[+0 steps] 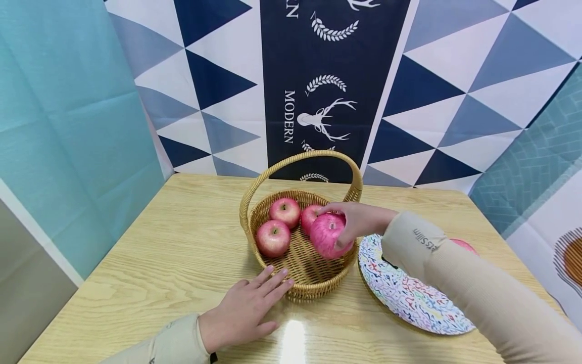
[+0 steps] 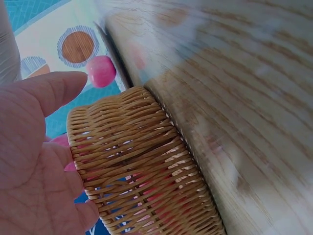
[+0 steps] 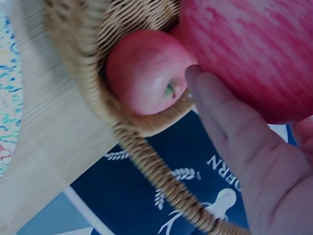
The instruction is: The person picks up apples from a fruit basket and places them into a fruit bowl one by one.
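Sitting below the right hand (image 1: pixel 361 222) and against the fingertips of the left hand (image 1: pixel 247 311), the round, light-brown wicker basket (image 1: pixel 320 289) with a tall arched handle looks light and slightly springy, likely to slide if nudged; its rim or handle would give the best hold. Right of the right hand, partly under its forearm, lies a round white plate (image 1: pixel 423 303) with multicoloured squiggles. The glossy, streaked pink-red apple (image 1: pixel 325 240) is in the right hand, over the basket's opening; it seems firm and smooth, apt to slip or bruise, and best held round its widest part. Left of that hand and just beneath it, three smaller-looking pinkish-red apples (image 1: pixel 274 237) rest in the basket.

The right arm reaches in from the lower right, thumb on the apple's near side, fingers on its far side, clamped around it. The left hand lies palm down, fingers extended and slightly apart, touching the near rim.
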{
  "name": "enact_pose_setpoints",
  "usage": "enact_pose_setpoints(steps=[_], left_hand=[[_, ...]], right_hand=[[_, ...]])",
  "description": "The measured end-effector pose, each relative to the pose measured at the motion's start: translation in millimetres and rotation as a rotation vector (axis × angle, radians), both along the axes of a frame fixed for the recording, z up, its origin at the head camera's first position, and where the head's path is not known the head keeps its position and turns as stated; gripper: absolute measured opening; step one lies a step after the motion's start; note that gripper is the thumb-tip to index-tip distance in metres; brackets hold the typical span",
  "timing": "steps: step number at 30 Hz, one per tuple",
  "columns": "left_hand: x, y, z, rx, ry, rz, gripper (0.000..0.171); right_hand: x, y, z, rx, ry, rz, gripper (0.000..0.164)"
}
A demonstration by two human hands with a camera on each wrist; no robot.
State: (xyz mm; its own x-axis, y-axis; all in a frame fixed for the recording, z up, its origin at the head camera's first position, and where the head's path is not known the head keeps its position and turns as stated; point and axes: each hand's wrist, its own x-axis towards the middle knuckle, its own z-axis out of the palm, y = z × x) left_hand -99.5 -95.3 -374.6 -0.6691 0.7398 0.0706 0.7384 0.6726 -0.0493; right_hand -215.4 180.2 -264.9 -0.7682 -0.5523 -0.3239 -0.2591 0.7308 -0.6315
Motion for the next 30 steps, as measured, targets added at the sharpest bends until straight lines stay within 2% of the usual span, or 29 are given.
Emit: enact_pose_setpoints(steps=[14, 22, 30], left_hand=[[-1.4, 0, 0.3, -0.01, -0.011, -0.014, 0.074], [-0.1, -1, 1.5, 0.001, -0.002, -0.016, 0.074], [1.3, -1, 0.6, 0.008, 0.016, -0.016, 0.074]], right_hand=[[10.3, 64, 7.7, -0.042, -0.05, -0.135, 0.081], [14.6, 75, 8.5, -0.057, -0.039, -0.124, 0.081], [15.3, 84, 6.5, -0.091, -0.054, -0.161, 0.086]])
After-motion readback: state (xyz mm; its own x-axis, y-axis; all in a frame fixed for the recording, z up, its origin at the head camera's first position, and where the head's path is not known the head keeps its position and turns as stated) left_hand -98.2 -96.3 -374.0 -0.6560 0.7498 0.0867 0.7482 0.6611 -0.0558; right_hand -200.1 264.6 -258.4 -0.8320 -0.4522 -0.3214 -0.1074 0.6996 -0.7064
